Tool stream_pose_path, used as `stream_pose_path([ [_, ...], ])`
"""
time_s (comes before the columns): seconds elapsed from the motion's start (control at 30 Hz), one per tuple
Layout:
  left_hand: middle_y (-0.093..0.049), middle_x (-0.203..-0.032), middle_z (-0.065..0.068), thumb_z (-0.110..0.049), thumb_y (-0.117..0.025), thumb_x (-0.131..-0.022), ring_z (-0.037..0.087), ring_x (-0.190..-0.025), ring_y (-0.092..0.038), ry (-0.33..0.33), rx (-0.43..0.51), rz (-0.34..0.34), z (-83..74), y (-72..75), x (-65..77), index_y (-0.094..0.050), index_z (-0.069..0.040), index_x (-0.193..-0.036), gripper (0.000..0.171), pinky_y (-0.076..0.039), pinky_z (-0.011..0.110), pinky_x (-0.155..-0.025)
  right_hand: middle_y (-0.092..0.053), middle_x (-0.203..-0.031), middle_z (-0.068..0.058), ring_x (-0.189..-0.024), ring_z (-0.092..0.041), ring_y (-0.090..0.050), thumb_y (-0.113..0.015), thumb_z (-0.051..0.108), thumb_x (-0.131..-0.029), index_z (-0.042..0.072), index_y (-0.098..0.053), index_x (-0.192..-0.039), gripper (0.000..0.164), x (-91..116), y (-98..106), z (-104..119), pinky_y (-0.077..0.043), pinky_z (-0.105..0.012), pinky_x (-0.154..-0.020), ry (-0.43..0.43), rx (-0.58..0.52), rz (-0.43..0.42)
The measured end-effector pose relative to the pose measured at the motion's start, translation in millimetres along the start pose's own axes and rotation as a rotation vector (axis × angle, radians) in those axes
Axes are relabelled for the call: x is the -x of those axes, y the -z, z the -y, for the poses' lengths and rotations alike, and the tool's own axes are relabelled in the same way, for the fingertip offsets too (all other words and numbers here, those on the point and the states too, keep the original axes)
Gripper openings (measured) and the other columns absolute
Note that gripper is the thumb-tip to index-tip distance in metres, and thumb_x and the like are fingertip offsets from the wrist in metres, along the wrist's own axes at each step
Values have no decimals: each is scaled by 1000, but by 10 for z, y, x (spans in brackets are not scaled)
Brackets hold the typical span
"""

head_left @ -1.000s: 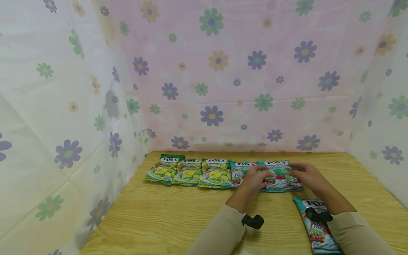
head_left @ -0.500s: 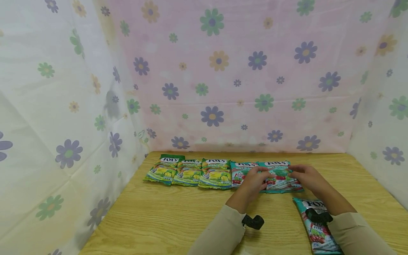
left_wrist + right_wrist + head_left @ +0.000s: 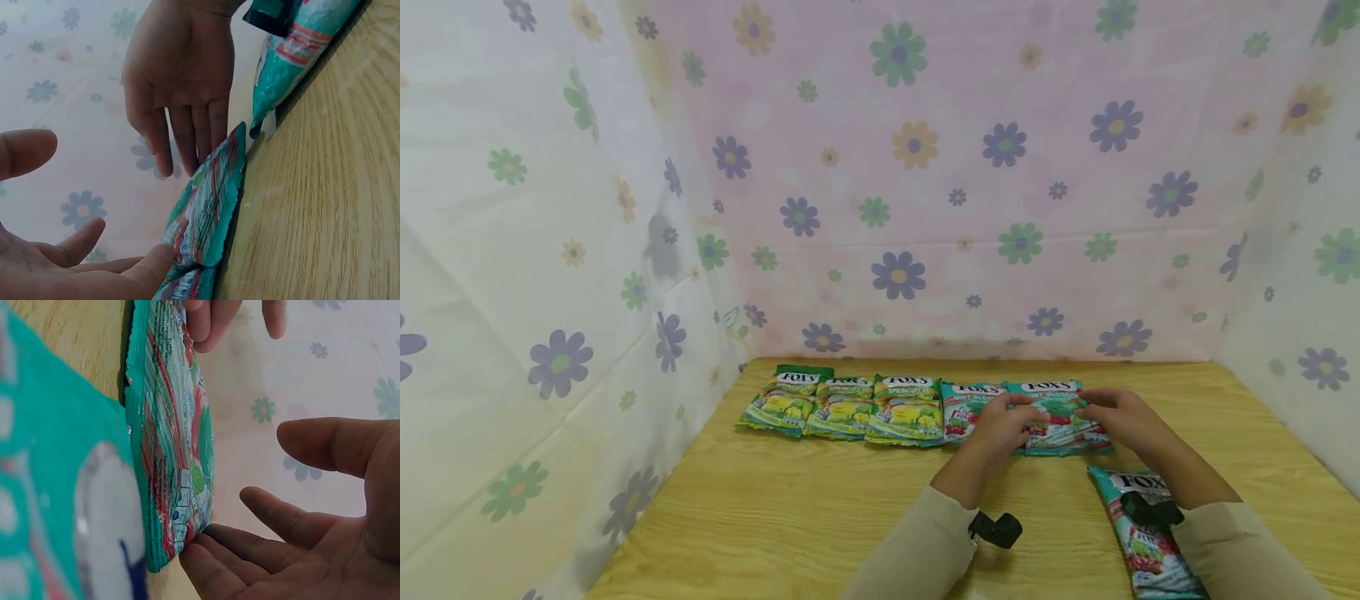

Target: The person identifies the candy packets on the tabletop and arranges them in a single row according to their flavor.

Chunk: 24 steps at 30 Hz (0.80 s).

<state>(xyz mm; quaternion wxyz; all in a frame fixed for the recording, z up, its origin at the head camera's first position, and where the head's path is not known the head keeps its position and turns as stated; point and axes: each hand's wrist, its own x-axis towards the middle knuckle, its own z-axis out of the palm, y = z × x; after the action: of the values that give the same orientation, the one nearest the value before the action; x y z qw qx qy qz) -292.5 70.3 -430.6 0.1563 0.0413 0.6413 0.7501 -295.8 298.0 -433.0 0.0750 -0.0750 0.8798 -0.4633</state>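
Observation:
Two teal Fox's Mint Blossom candy bags lie side by side at the right of a row on the table. At the end bag, my left hand rests fingertips on the left edge, its thumb held apart. My right hand touches the same bag's opposite edge with extended fingertips, as the right wrist view shows. Neither hand curls round it. The other teal bag is partly hidden behind my left hand. A third teal candy bag lies slanted below my right forearm, which covers part of it.
Three yellow-green Fox's Spring Tea candy bags continue the row to the left, edges overlapping or touching. The wooden table is walled by flower-print cloth at the back and both sides. Each wrist wears a black camera mount.
Both hands stay almost still at the end bag. The left fingers shift very slightly to the right over it. The bags show no clear movement.

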Motion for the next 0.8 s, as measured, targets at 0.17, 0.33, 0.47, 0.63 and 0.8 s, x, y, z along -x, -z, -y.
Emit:
stream_pose_path([
  [0.17, -65, -120, 5, -19, -78, -91, 32, -123, -63, 4, -73, 25, -39, -26, 71, -63, -9, -129, 42, -47, 57, -111, -42, -152, -38, -135, -54, -48, -52, 33, -109, -10, -38, -154, 63, 99, 59, 14, -52, -60, -100, 24, 66, 0],
  [0.33, -64, -124, 6, -19, -77, -93, 29, -119, -64, 34, -113, 96, -42, -65, 158, -63, -9, -128, 39, -54, 54, -104, -44, -150, -39, -132, -54, -50, -53, 34, -109, -12, -40, -152, 64, 235, 152, -65, -54, -60, -98, 28, 149, -20],
  [0.47, -64, -126, 6, -22, -73, -96, 30, -121, -63, 81, -119, 170, -10, -103, 243, -60, -8, -130, 38, -56, 52, -101, -45, -150, -38, -129, -52, -54, -54, 37, -109, -12, -42, -150, 66, 384, 248, -142, -57, -56, -95, 40, 158, -12],
  [0.63, -64, -119, 8, -22, -71, -98, 33, -119, -63, 163, -108, 241, 25, -139, 341, -58, -5, -132, 41, -59, 52, -97, -47, -148, -38, -122, -46, -61, -54, 36, -109, -15, -42, -149, 65, 551, 409, -239, -61, -48, -89, 5, 158, 23],
  [0.8, -63, -123, 14, -18, -69, -98, 35, -118, -63, 290, -28, 317, 54, -160, 410, -63, -2, -127, 33, -58, 57, -97, -51, -141, -40, -116, -42, -64, -53, 33, -109, -17, -44, -146, 63, 700, 579, -373, -62, -41, -81, -49, 208, 55],
])
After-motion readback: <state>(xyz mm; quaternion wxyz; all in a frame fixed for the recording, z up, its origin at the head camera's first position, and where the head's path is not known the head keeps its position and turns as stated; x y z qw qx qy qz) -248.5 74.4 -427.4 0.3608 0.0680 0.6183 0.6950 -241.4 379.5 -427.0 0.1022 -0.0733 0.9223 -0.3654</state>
